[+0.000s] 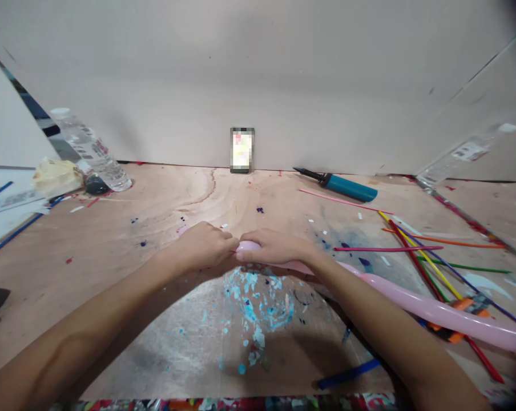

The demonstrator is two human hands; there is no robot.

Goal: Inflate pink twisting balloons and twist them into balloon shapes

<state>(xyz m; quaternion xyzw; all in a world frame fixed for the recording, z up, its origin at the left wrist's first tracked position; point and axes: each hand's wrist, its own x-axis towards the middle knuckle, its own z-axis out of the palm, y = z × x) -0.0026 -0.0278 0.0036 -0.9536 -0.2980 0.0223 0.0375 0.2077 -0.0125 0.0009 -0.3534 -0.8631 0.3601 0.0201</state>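
A long inflated pink balloon (412,297) stretches from the right edge, beneath my right forearm, to my hands over the middle of the table. My right hand (275,245) wraps around it near its left end, where a rounded pink bulge shows between thumb and fingers. My left hand (209,245) is closed just beside that bulge, its fingertips pinching the balloon there. A bit of pink also shows behind the left knuckles. The spot between both sets of fingertips is partly hidden.
A blue hand pump (350,187) lies at the back right, near a phone (242,150) leaning on the wall. Uninflated balloons (438,274) and an orange tool (457,319) lie at right. Water bottles lean at left (97,154) and right (463,154). Crumpled yellowish wrapping (56,177) sits at left.
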